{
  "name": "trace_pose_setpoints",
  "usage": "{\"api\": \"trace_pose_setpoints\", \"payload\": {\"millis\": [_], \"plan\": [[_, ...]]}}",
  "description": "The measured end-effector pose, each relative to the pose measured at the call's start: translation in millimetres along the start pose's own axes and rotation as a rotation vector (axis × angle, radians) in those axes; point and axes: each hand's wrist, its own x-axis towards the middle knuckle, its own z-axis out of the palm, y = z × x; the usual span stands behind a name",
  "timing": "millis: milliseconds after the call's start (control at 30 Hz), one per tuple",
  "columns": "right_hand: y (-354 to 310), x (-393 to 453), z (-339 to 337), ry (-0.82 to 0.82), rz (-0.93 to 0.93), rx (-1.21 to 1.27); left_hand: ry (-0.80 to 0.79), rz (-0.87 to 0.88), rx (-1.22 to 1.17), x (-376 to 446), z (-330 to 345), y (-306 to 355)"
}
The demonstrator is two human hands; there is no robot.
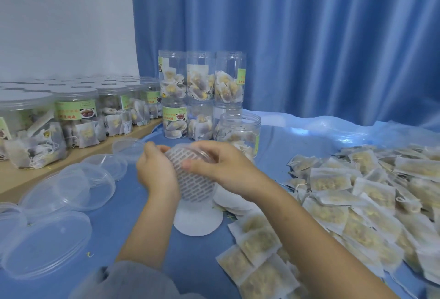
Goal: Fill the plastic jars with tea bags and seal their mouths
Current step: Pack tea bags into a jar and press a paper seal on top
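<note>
Blue-covered table [297, 137], frame centre: left hand [156, 170] and right hand [221, 165] both gripped printed seal disc [195, 179] over jar mouth.

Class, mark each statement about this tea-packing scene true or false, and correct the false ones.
1. Both hands hold a jar covered by a printed seal. True: left hand, right hand, jar.
2. The loose tea bags lie at the person's left. False: they lie at the right.
3. Loose clear lids lie at the left. True.
4. The stacked jars by the curtain are empty. False: they hold tea bags.
5. The curtain is red. False: blue.
</note>
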Motion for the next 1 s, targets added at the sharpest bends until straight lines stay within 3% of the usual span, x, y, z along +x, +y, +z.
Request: {"api": "trace_pose_setpoints", "payload": {"millis": [67, 133, 233, 333, 400, 533, 600, 667, 733, 833, 900, 1000], "plan": [[6, 3, -16, 0.210, -0.001, -0.008, -0.083, 0.004, 0.150, -14, 13, 17], [8, 3, -32, 0.410, -0.005, -0.026, -0.281, 0.034, 0.291, -27, 33, 31], [15, 1, -53, 0.613, -0.068, -0.101, -0.502, 0.008, 0.345, -36, 64, 36], [18, -4, -60, 0.515, -0.128, -0.395, -0.440, 0.062, 0.346, -45, 93, 33], [20, -6, -63, 0.450, -0.099, -0.550, -0.440, 0.003, 0.295, -47, 106, 29], [30, -13, -83, 0.372, 0.015, -0.562, -0.725, -0.455, 0.062, -46, 106, 17], [37, -14, -85, 0.402, 0.010, -0.545, -0.889, -0.549, -0.031, -41, 102, 10], [44, -12, -82, 0.530, -0.050, -0.504, -1.006, -0.559, -0.100, -32, 99, 7], [50, -7, -80, 0.690, -0.114, -0.476, -0.991, -0.466, -0.060, -21, 96, 6], [47, 8, -89, 0.821, -0.041, -0.364, -0.648, -0.141, 0.069, -5, 91, -8], [44, 29, -99, 0.746, 0.102, -0.400, -0.399, -0.037, 0.106, 4, 86, -23], [42, 67, -111, 0.541, 0.290, -0.566, -0.368, -0.047, 0.203, 9, 77, -47]]}}
